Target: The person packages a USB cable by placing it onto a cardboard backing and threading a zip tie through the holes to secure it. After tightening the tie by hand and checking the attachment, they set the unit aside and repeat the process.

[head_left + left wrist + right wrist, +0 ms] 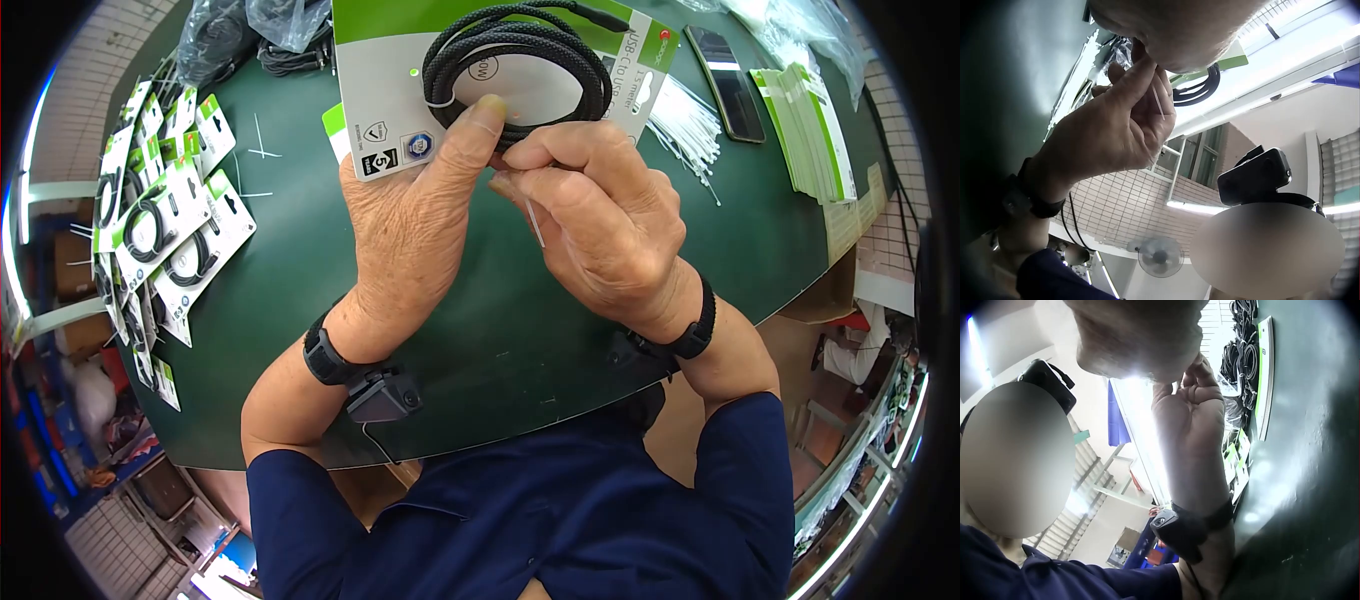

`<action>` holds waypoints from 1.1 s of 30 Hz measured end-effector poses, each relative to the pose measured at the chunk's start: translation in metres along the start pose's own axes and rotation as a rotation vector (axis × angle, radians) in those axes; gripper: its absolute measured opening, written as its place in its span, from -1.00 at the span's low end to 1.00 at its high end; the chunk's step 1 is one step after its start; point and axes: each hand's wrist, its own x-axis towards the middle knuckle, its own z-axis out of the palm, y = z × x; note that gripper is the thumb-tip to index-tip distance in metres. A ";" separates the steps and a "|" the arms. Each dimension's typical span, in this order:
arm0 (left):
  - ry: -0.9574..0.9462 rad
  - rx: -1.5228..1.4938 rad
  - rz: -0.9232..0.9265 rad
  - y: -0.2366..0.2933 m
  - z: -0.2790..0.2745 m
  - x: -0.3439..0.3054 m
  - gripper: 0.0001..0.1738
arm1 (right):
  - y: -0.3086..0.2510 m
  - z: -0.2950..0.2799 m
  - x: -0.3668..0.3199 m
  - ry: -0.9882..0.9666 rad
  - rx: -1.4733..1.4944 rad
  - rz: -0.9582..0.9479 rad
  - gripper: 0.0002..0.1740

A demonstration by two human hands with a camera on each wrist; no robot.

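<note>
My left hand (415, 225) grips a green-and-white packaging card (385, 90) printed "USB-C to USB-C". Its thumb presses the lower part of a black braided cable (596, 80) coiled on the card's front; the other fingers are behind the card. A thin white cable tie (536, 222) hangs from the pinched thumb and forefinger of my right hand (615, 220), right at the card's lower edge. In the left wrist view, the right hand (1107, 134) shows that tie (1158, 103) against its palm. Where the tie meets the card is hidden by fingers.
Carded cables (160, 230) are heaped on the green table (500, 370) at the left, near loose white ties (262, 152). Bagged cables (215, 45) lie at the back left. On the right are a bundle of white ties (685, 125), a phone (725, 85) and stacked cards (805, 135).
</note>
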 end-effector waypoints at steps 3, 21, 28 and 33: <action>-0.015 -0.006 -0.015 0.001 0.000 0.000 -0.73 | -0.001 0.000 0.000 0.012 -0.010 -0.012 -0.68; -0.028 0.007 0.016 0.000 0.005 0.002 -0.65 | -0.006 0.003 -0.003 0.038 0.155 -0.018 -0.66; 0.008 -0.068 -0.018 0.002 0.007 0.002 -0.66 | -0.009 0.003 -0.005 0.036 0.274 0.007 -0.61; 0.007 -0.065 -0.027 0.004 0.008 0.001 -0.67 | -0.008 0.005 -0.006 0.040 0.323 -0.007 -0.60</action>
